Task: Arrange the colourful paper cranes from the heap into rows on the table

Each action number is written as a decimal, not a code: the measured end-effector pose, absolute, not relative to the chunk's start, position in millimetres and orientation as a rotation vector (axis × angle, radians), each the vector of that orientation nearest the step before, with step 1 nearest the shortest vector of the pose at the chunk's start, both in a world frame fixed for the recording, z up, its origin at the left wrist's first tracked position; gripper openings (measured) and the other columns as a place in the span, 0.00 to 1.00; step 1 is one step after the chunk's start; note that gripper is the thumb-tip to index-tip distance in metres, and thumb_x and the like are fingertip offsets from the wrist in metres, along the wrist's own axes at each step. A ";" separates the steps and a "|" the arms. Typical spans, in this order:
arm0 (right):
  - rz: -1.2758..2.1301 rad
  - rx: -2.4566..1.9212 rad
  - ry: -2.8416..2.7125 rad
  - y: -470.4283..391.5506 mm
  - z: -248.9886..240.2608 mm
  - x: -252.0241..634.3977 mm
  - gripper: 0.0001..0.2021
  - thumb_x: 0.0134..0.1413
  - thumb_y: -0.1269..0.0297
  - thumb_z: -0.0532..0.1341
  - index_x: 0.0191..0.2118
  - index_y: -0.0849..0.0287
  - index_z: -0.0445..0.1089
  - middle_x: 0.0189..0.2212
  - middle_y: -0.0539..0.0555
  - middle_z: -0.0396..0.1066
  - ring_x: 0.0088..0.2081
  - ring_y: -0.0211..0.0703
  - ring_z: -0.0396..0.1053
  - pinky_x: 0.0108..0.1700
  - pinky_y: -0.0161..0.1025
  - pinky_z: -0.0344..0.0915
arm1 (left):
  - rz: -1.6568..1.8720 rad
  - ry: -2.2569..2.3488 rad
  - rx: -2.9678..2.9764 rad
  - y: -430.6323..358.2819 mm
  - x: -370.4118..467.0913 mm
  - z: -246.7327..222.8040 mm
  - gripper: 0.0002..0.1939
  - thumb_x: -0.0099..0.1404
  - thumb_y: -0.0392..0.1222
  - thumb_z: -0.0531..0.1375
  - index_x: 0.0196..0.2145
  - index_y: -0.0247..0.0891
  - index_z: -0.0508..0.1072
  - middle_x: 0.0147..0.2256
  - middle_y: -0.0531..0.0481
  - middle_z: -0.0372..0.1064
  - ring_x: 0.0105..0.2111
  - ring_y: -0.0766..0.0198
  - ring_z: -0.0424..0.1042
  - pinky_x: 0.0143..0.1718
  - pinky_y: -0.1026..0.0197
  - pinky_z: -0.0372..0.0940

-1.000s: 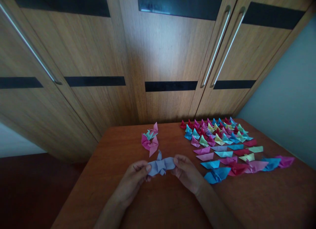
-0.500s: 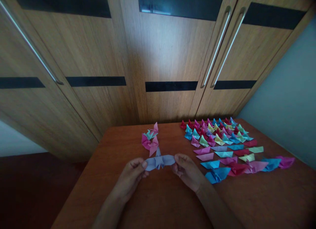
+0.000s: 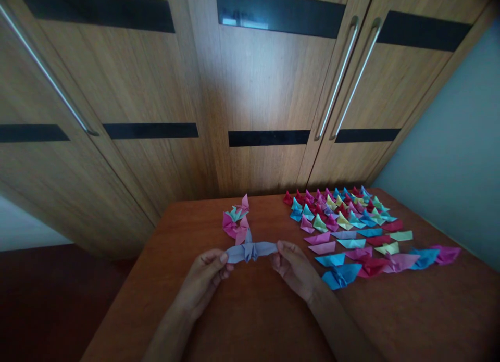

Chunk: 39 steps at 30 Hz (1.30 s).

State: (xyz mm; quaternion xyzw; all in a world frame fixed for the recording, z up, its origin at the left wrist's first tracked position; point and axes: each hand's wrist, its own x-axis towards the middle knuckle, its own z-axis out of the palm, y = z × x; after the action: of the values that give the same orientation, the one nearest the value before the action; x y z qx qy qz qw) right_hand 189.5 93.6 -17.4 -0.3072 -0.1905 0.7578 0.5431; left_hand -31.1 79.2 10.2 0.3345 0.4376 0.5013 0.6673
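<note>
A lavender origami crane (image 3: 250, 251) is stretched between my two hands above the table, its wings spread sideways and one pointed end rising at the back. My left hand (image 3: 208, 273) pinches the left wing tip between thumb and fingers. The right wing tip is pinched by my right hand (image 3: 294, 268) in the same way. Just beyond the lavender crane lies a small cluster of folded cranes (image 3: 235, 222) in pink, magenta and pale teal.
Rows of small folded paper boats (image 3: 336, 208) cover the table's back right. Nearer are flat folded pieces (image 3: 319, 238) and larger ones, such as a blue piece (image 3: 341, 276) close to my right forearm. The brown table (image 3: 242, 320) meets a wooden wardrobe (image 3: 258, 86) behind.
The lavender crane's wings are pulled straighter and its middle looks narrower. My left hand has shifted slightly left, and the camera view has moved a little.
</note>
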 end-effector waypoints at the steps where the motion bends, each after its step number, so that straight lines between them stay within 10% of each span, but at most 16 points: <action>1: 1.793 -0.734 -0.469 93.9 -17.1 189.5 0.11 0.40 0.63 0.72 0.24 0.61 0.70 0.21 0.46 0.67 0.23 0.29 0.63 0.27 0.27 0.60 | 1.127 1.013 0.755 80.3 -31.6 9.9 0.14 0.46 0.47 0.71 0.22 0.35 0.74 0.20 0.54 0.70 0.21 0.72 0.65 0.25 0.70 0.60; 18: 1.574 -0.873 -0.765 96.0 -19.2 187.6 0.18 0.45 0.49 0.67 0.23 0.59 0.66 0.20 0.47 0.64 0.23 0.33 0.58 0.27 0.33 0.54 | 1.040 1.228 0.967 84.0 -32.6 13.9 0.16 0.54 0.52 0.65 0.24 0.35 0.75 0.23 0.50 0.72 0.23 0.68 0.65 0.27 0.67 0.59; 39: 1.713 -0.820 -0.564 95.6 -22.1 183.3 0.13 0.45 0.57 0.68 0.27 0.59 0.67 0.22 0.46 0.64 0.24 0.32 0.60 0.26 0.30 0.55 | 1.089 0.992 0.838 81.6 -30.4 8.3 0.11 0.55 0.48 0.66 0.28 0.36 0.74 0.25 0.51 0.71 0.27 0.67 0.67 0.32 0.66 0.62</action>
State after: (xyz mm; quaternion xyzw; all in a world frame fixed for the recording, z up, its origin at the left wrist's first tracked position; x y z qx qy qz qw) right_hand 183.3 95.6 -22.1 -0.3462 -0.2381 0.7231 0.5482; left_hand -30.4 81.6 8.3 0.3706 0.4389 0.4817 0.6618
